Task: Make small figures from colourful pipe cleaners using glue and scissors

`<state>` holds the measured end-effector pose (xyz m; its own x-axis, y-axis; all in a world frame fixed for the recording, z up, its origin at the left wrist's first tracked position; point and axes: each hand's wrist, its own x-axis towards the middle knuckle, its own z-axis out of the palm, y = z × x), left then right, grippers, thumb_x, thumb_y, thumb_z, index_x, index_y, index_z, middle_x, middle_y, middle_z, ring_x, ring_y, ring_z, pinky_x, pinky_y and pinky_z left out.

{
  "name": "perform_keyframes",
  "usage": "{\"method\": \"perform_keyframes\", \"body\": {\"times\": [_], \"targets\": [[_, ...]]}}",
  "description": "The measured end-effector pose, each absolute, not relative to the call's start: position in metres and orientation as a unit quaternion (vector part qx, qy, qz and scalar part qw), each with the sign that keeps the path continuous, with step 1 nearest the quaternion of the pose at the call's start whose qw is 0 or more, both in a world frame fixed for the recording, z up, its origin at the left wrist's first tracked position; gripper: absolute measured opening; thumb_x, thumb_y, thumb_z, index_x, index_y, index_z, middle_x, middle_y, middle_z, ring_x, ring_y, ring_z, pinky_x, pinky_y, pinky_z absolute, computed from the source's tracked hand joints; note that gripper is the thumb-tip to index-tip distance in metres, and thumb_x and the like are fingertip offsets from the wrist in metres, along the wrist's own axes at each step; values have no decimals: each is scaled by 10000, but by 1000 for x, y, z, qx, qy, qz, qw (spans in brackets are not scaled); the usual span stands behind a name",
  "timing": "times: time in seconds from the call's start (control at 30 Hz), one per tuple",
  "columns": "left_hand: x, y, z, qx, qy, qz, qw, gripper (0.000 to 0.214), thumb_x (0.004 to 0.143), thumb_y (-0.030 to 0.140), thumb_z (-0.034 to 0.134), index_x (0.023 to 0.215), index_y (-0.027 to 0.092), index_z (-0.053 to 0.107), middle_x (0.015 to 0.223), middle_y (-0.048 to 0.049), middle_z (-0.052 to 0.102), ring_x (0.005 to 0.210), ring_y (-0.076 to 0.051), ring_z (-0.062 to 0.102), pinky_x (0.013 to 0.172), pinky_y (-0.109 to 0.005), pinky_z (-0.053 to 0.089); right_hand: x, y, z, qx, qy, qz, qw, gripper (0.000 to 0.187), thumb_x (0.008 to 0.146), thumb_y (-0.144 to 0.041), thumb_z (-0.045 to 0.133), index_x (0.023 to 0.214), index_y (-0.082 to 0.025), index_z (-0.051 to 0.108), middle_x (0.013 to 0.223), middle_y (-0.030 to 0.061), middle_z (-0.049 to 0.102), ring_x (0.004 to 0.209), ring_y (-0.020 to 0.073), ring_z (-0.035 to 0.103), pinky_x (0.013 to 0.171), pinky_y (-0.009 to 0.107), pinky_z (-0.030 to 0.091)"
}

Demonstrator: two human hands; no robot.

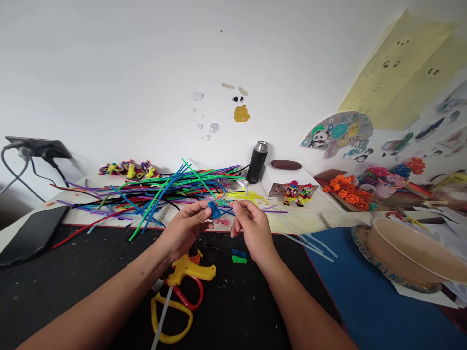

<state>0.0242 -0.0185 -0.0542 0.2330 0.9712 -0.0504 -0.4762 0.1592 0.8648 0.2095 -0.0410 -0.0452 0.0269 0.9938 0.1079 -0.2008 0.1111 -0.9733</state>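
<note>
Between the fingers of my left hand (190, 224) is a blue pipe cleaner (214, 210), bent into a small bundle of loops. My right hand (250, 226) is closed in a pinch at the pipe cleaner's straight end, to the right of the loops. Below the hands, a small blue folded piece (239, 253) and a green folded piece (239, 260) lie on the black mat (255, 311). A yellow glue gun (191, 270) with a glue stick in its back lies near my left wrist, over red-and-yellow-handled scissors (171, 318).
Behind the hands spreads a pile of coloured pipe cleaners (175, 187). A black thermos (257, 163) and small figures (297, 192) stand by the wall. A phone (32, 236) lies left; glue sticks (310, 245) and a large bowl (416, 248) are right.
</note>
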Motion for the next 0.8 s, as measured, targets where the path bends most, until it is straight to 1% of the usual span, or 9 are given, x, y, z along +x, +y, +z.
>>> {"method": "perform_keyframes", "body": {"times": [0.13, 0.2, 0.3, 0.47, 0.57, 0.7, 0.8], "targets": [[24, -19, -50, 415, 334, 531, 659, 334, 657, 378, 1001, 852, 179, 819, 857, -41, 722, 730, -159, 651, 674, -285, 586, 209, -42, -47, -422, -483, 523, 561, 506, 860, -658, 762, 981, -172, 694, 495, -100, 499, 404, 126, 578, 460, 237, 442], [24, -20, -49, 455, 342, 532, 627, 340, 663, 414, 993, 850, 192, 816, 838, -29, 715, 727, -162, 646, 701, -299, 581, 208, -42, -47, -422, -485, 521, 562, 496, 863, -650, 763, 980, -172, 697, 501, -98, 503, 408, 124, 579, 464, 235, 444], [23, -20, -50, 519, 362, 530, 565, 331, 710, 456, 957, 872, 209, 807, 804, -20, 715, 711, -169, 641, 722, -317, 563, 209, -42, -47, -421, -480, 519, 569, 491, 862, -645, 764, 976, -172, 698, 505, -97, 503, 414, 122, 575, 472, 237, 457], [22, -23, -53, 602, 406, 511, 459, 324, 766, 471, 897, 931, 218, 781, 923, -46, 755, 804, -208, 675, 762, -344, 552, 210, -42, -47, -421, -487, 519, 562, 466, 880, -627, 754, 984, -177, 691, 509, -94, 508, 421, 124, 566, 483, 245, 464], [22, -25, -52, 638, 421, 493, 415, 310, 789, 480, 869, 930, 223, 768, 964, -53, 761, 814, -217, 683, 772, -358, 559, 209, -43, -46, -423, -491, 515, 561, 464, 882, -626, 754, 984, -178, 687, 507, -99, 496, 424, 123, 568, 490, 244, 458], [22, -25, -53, 650, 416, 492, 403, 300, 808, 493, 848, 918, 228, 762, 987, -55, 762, 843, -226, 697, 799, -368, 566, 209, -44, -45, -424, -492, 515, 560, 460, 878, -623, 756, 981, -180, 684, 508, -98, 499, 423, 127, 569, 489, 249, 464], [21, -23, -54, 634, 418, 493, 426, 319, 807, 491, 853, 954, 223, 761, 1017, -62, 761, 858, -229, 701, 797, -368, 563, 210, -44, -46, -425, -499, 513, 554, 446, 882, -610, 756, 983, -181, 685, 508, -97, 505, 428, 129, 577, 489, 247, 464]]}}
